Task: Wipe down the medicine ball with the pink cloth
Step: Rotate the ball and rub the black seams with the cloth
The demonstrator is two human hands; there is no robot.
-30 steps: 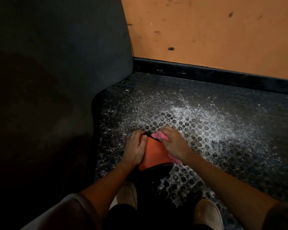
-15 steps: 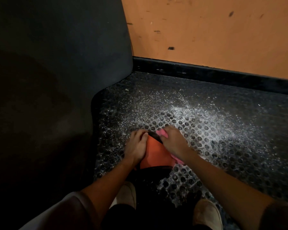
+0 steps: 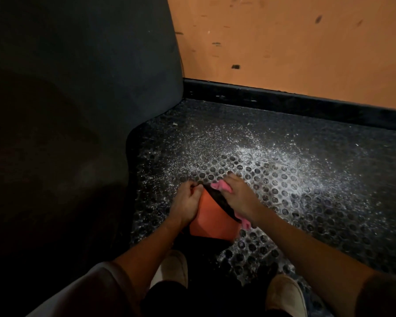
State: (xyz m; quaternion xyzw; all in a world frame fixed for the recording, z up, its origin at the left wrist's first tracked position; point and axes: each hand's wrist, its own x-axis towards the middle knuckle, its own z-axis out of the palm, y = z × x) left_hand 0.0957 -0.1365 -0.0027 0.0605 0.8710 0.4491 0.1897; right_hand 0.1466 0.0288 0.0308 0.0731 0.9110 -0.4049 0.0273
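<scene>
Shoes: two pale shoes, left (image 3: 174,266) and right (image 3: 284,294), nearest the camera, toes pointing away.
Medicine ball (image 3: 212,216): on the floor mat just beyond the shoes, between both hands; orange, with a black band running diagonally from far-left to near-right. It is round, so no long axis.
Left hand (image 3: 186,202): fingers curled against the ball's left side, holding it.
Right hand (image 3: 240,195): clasps the pink cloth (image 3: 220,186) against the ball's upper right.
Cloth axis: far-left to near-right, along the black band, both ends poking out from under the hand.
Floor mat (image 3: 318,202): dark, round-holed, dusted with white powder (image 3: 272,154).
Left: a dark padded surface (image 3: 78,88).
Far: black baseboard (image 3: 284,99), scuffed orange wall (image 3: 284,42).
</scene>
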